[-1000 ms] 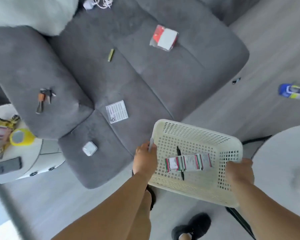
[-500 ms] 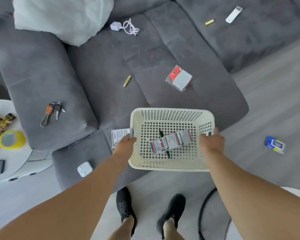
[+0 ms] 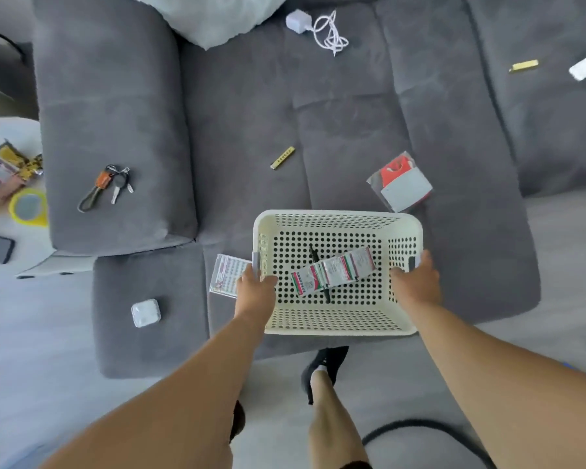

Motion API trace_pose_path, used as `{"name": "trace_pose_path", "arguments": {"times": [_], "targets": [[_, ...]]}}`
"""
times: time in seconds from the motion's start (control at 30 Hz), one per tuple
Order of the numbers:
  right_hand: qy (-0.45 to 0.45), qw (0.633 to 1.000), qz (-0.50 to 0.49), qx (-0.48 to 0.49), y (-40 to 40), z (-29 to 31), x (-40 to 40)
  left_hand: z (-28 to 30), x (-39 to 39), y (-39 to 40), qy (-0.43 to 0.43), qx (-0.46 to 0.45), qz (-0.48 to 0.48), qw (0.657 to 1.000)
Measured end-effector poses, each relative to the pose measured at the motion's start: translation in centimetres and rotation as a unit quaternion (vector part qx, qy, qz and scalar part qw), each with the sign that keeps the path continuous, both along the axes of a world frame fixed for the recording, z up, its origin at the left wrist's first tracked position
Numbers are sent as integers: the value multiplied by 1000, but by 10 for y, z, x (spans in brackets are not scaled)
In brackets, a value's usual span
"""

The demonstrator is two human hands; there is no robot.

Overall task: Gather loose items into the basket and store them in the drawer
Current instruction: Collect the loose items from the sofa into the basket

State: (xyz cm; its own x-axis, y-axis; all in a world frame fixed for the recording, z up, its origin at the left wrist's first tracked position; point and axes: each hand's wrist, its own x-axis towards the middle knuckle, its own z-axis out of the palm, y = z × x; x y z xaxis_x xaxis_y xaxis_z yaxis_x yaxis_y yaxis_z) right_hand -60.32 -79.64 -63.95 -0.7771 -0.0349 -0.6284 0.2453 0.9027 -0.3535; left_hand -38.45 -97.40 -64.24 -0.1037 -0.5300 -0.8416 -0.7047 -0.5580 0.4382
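No text can be read: print on the red-and-green packets (image 3: 334,271) in the basket (image 3: 339,324) and on the card (image 3: 225,275) is too blurred.

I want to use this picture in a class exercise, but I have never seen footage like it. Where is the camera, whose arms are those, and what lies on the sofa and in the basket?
The camera is worn on a person's head and looks down, so the arms are the wearer's own. The left hand and right hand each grip a side of a cream basket over the grey sofa. In the basket lie a strip of sachets and a black pen. Loose on the sofa are keys, a small white case, a printed card beside the basket, a yellow stick, a red and white packet and a white charger with cable.
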Motion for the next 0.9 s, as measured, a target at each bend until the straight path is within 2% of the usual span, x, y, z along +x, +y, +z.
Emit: {"name": "trace_pose_path", "arguments": {"times": [0.07,0.1,0.13,0.2,0.27,0.33,0.47,0.57,0.67,0.77,0.83,0.9], "targets": [[90,991,74,68,-8,2,5,1,-2,-3,7,26,41,999],[145,976,144,73,-19,5,13,2,0,-8,11,49,80,995],[195,952,231,57,-30,10,26,3,2,-13,3,56,108,993],[248,882,400,-36,-59,12,56,9,15,-32,-29,13,96,995],[254,813,508,-129,-89,12,88,6,40,-52,-72,-19,82,994],[258,759,563,-201,-119,10,123,-10,77,-71,-117,-10,86,989],[248,703,616,-254,-172,-3,181,-39,157,-96,-237,3,88,967],[218,693,655,-209,-204,-16,215,-61,200,-111,-318,-35,56,946],[121,710,693,-17,-233,-26,244,-93,217,-126,-301,-30,-35,953],[70,749,648,120,-251,-56,261,-127,226,-130,-291,-50,-118,948],[76,765,615,176,-254,-90,266,-138,234,-129,-290,-99,-127,943],[85,757,609,221,-252,-113,270,-143,241,-133,-254,-76,-87,960]]}}
